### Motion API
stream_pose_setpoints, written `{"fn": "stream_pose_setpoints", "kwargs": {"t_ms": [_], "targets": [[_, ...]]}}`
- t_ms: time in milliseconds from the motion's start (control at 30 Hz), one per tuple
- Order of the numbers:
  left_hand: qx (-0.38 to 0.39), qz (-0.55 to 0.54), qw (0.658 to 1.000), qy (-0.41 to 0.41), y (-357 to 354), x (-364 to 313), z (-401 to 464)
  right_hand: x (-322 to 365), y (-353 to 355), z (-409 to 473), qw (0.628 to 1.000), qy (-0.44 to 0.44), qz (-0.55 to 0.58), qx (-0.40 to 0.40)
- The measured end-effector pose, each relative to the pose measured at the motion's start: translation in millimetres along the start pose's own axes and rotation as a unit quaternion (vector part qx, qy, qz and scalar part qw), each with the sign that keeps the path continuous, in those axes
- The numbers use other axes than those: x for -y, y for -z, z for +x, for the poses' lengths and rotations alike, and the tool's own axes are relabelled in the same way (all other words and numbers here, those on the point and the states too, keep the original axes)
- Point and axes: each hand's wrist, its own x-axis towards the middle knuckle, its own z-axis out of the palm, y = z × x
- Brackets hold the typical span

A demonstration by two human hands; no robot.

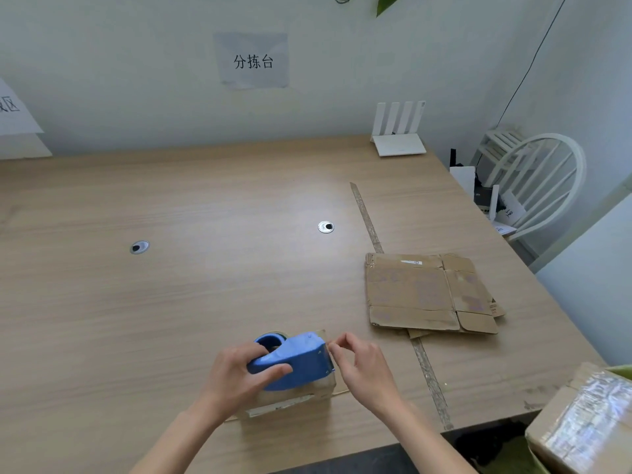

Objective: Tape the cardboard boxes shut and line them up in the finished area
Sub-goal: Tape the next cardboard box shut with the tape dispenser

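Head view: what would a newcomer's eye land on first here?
The blue tape dispenser near the table's front edge, gripped by the left hand on top of a small cardboard box, while the right hand pinches at its front end. Next, the flattened cardboard lying to the right, across a tape strip running over the table.

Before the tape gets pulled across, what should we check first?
1. Left hand grips the blue tape dispenser: ok.
2. Right hand fingers pinch at the dispenser's front end: ok.
3. Tape end really caught: cannot tell, tape is clear.
4. Small cardboard box sits under the dispenser: ok.
5. Box flaps fully closed: cannot tell, hidden.
6. Flattened cardboard lies apart, out of the way: ok.
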Motion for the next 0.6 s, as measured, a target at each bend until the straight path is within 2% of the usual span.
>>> {"fn": "stream_pose_setpoints", "kwargs": {"t_ms": [67,200,400,600], "targets": [[0.010,-0.016,1.000,0.007,6.3,-4.3,3.9,6.8,-3.9,-1.7,1.000,-0.004,0.014,0.008],[0.040,-0.046,0.998,0.027,16.6,-8.6,5.0,10.4,-10.2,-3.4,0.989,-0.089,0.115,0.007],[0.087,-0.057,0.993,0.054,38.0,-10.5,-0.2,14.3,-4.5,1.0,0.991,-0.082,0.091,0.055],[0.113,-0.064,0.985,0.110,43.3,-14.9,0.8,12.3,-4.9,-2.7,0.991,-0.079,0.084,0.064]]}}
